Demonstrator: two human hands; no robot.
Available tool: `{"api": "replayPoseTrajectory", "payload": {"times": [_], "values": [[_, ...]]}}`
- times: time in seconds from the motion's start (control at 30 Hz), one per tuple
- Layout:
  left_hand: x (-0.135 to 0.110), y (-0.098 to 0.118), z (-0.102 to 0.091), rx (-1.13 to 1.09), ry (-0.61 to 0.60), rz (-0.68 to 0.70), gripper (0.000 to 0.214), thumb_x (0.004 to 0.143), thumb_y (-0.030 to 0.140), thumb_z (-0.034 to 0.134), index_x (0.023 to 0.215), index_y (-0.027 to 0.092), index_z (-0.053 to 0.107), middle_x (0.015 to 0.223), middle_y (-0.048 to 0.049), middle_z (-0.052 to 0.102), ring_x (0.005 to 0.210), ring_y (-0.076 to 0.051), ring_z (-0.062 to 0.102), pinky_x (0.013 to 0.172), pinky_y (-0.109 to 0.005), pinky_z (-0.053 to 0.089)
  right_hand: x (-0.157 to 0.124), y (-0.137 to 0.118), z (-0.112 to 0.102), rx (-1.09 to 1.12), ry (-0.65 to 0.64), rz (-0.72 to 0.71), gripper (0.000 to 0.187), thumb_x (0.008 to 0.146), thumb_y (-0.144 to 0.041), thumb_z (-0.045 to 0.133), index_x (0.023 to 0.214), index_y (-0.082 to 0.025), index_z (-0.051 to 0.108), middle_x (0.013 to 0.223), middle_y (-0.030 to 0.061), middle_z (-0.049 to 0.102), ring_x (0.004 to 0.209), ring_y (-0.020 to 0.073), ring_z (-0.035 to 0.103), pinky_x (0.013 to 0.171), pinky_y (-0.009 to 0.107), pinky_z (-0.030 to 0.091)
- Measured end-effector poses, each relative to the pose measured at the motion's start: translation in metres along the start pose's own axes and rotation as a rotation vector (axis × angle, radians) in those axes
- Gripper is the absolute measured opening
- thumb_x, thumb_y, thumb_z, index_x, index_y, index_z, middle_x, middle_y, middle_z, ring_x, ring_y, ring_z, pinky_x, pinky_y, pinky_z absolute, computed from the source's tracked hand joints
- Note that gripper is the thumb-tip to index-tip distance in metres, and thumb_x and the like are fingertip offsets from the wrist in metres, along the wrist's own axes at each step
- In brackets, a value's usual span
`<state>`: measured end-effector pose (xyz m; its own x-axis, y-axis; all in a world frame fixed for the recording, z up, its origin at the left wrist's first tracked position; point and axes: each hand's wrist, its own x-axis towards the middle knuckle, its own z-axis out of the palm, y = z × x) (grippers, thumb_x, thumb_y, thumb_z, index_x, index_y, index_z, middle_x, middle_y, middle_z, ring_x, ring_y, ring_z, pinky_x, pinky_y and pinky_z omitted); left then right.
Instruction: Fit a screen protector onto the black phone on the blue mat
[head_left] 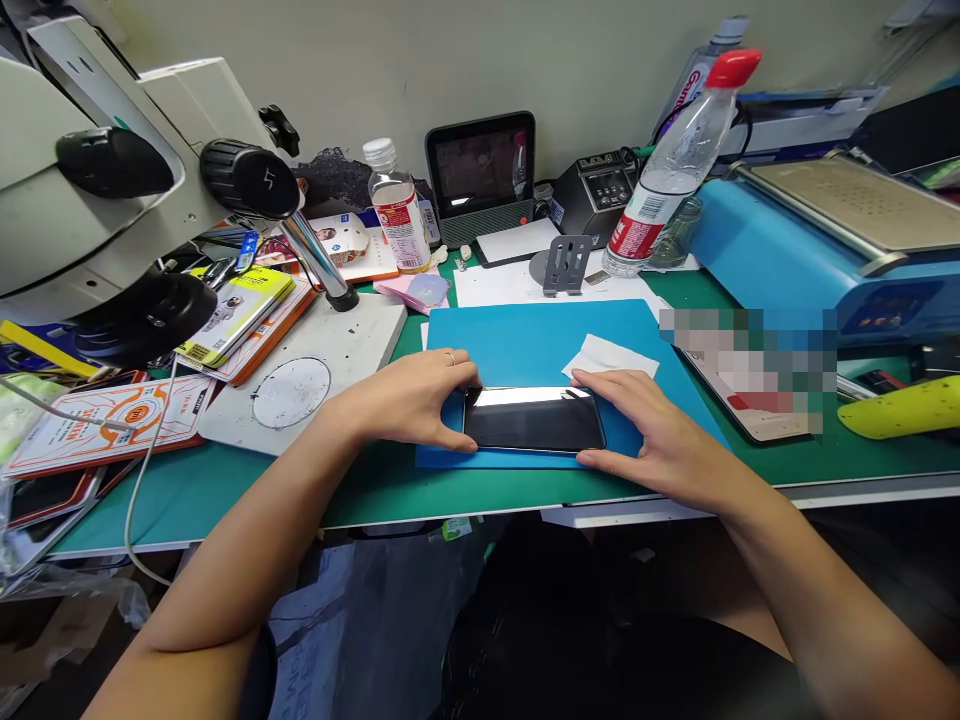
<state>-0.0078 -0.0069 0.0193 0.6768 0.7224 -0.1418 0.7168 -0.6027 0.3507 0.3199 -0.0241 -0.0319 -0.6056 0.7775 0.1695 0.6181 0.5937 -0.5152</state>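
Note:
A smartphone (534,425) with a dark, glossy screen lies sideways on a blue mat (517,335), its face upward. My left hand (420,400) grips the phone's left end, thumb at the near edge and fingers at the far corner. At the opposite end, my right hand (645,430) holds the phone the same way, thumb near and fingers far. Just behind the right fingers rests a creased white wipe (611,355) on the mat.
A microscope (120,200) looms at the left over its pale base (352,340). Boxes (112,425) crowd the left side. Behind stand a small bottle (397,205), a smart display (484,175), a phone stand (567,265) and a red-capped bottle (667,180). A blue machine (787,260) sits right.

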Motion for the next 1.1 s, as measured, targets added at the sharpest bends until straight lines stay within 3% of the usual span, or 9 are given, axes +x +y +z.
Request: {"api": "replayPoseTrajectory", "payload": {"times": [0.53,1.1], "values": [[0.004,-0.001,0.003,-0.079,-0.033,-0.047,0.05,0.077,0.053,0.08,0.11,0.021,0.062,0.11,-0.0037,0.063,0.1,-0.024,0.062,0.083,-0.033,0.047,-0.002,-0.003,-0.007,0.055,-0.081,0.075,0.079,0.088,-0.06,0.068,0.155,-0.029,0.04,0.157,0.0097,0.051,0.146,0.0327,0.045,0.118,0.054,0.043],[0.006,0.003,0.005,-0.065,0.012,-0.028,0.05,0.073,0.051,0.081,0.108,0.02,0.062,0.109,-0.0046,0.065,0.1,-0.025,0.063,0.084,-0.033,0.048,-0.011,-0.008,-0.008,0.094,-0.015,0.103,0.078,0.088,-0.055,0.07,0.156,-0.031,0.041,0.155,0.0108,0.053,0.143,0.0329,0.049,0.118,0.055,0.042]]}}
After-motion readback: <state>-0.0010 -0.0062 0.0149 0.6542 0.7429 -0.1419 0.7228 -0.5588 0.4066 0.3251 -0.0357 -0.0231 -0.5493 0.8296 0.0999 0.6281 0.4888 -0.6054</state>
